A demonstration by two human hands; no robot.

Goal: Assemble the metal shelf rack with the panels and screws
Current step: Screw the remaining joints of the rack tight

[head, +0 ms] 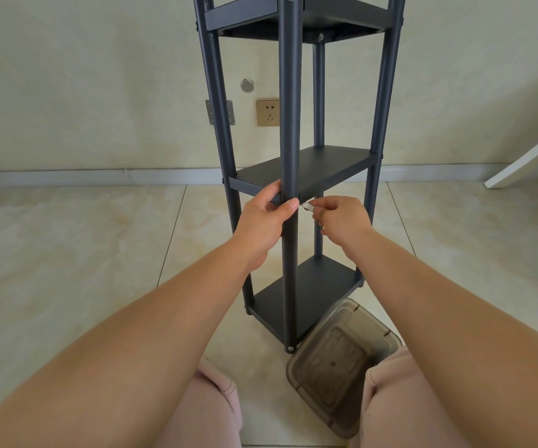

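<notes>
Rack (290,124): it stands upright on the floor (67,240) in front of you, tall, narrow and stiff; it looks likely to tip, so steady it by a post, not a panel edge.
Middle panel (313,169): thin, rigid sheet metal, probably light; it sits level between the posts.
Front post (289,101): smooth painted tube, likely slippery; take it at the joint.
Left hand (266,221): your fingers and thumb are wrapped around the front post at the middle panel's corner.
Right hand (342,218): your fingertips pinch a small silvery tool (307,206) just right of that joint, presumably driving a screw hidden from view.
</notes>
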